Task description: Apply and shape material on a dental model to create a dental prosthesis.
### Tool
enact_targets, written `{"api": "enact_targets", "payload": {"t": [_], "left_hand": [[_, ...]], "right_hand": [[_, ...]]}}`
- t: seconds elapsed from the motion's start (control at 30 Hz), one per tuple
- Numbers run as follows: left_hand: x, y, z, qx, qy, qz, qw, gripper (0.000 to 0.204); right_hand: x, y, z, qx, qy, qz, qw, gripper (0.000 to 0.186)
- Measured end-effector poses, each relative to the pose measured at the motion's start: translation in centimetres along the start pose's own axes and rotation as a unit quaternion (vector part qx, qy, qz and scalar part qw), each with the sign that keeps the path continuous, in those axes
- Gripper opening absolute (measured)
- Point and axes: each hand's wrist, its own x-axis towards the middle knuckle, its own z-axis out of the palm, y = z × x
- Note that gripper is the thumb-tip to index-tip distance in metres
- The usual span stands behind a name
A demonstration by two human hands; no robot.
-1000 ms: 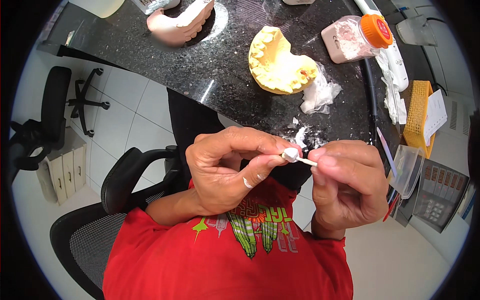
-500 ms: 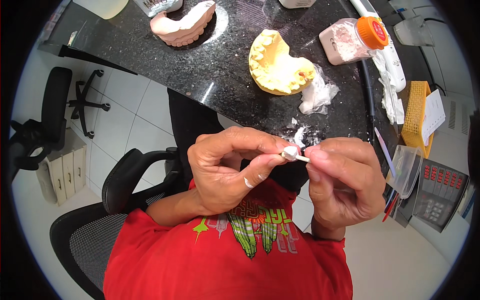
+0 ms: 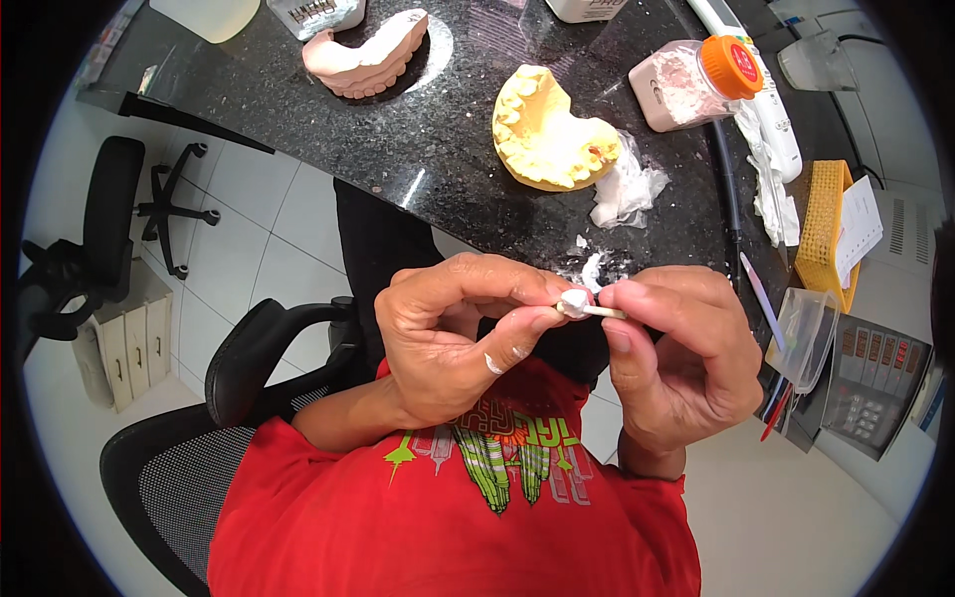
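My left hand (image 3: pixel 448 333) pinches a small white, tooth-like piece (image 3: pixel 574 301) between thumb and index fingertip; a white smear marks the thumb. From that piece a thin pale stick (image 3: pixel 603 311) points right. The stick's far end lies between the thumb and index finger of my right hand (image 3: pixel 696 348), which is closed in a loose pinch. Both hands are held above my lap, just off the counter's near edge. Beyond them on the counter are a yellow dental cast (image 3: pixel 552 129) and a crumpled white wrap (image 3: pixel 629 187) against its right side.
White powder crumbs (image 3: pixel 592 269) lie on the dark speckled counter (image 3: pixel 438 159). A pinkish dental cast (image 3: pixel 366 58) stands far left, an orange-capped jar (image 3: pixel 686 88) far right. A yellow basket (image 3: pixel 824 229), a clear container (image 3: pixel 802 333) and a keypad device (image 3: pixel 871 383) stand right.
The stick has turned from slanting down to the right to lying nearly level. My right fingers have shifted slightly up and left; my left hand keeps its pinch.
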Motion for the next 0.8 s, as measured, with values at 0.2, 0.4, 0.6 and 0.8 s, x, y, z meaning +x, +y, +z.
{"api": "enact_targets", "payload": {"t": [0.2, 0.4, 0.6, 0.8], "left_hand": [[0.11, 0.08, -0.01, 0.0, -0.006, 0.001, 1.0, 0.011], [-0.06, 0.19, 0.04, -0.005, 0.001, -0.015, 1.0, 0.011], [-0.05, 0.12, 0.11, -0.015, 0.006, -0.018, 1.0, 0.011], [-0.02, 0.16, 0.15, -0.015, 0.007, -0.017, 1.0, 0.01]], "right_hand": [[0.12, -0.13, -0.14, -0.008, -0.01, 0.009, 1.0, 0.016], [0.47, 0.02, -0.04, -0.016, 0.007, 0.005, 1.0, 0.02], [0.46, -0.06, -0.2, 0.0, -0.001, 0.015, 1.0, 0.02], [0.53, -0.14, -0.15, 0.002, 0.0, 0.024, 1.0, 0.019]]}}
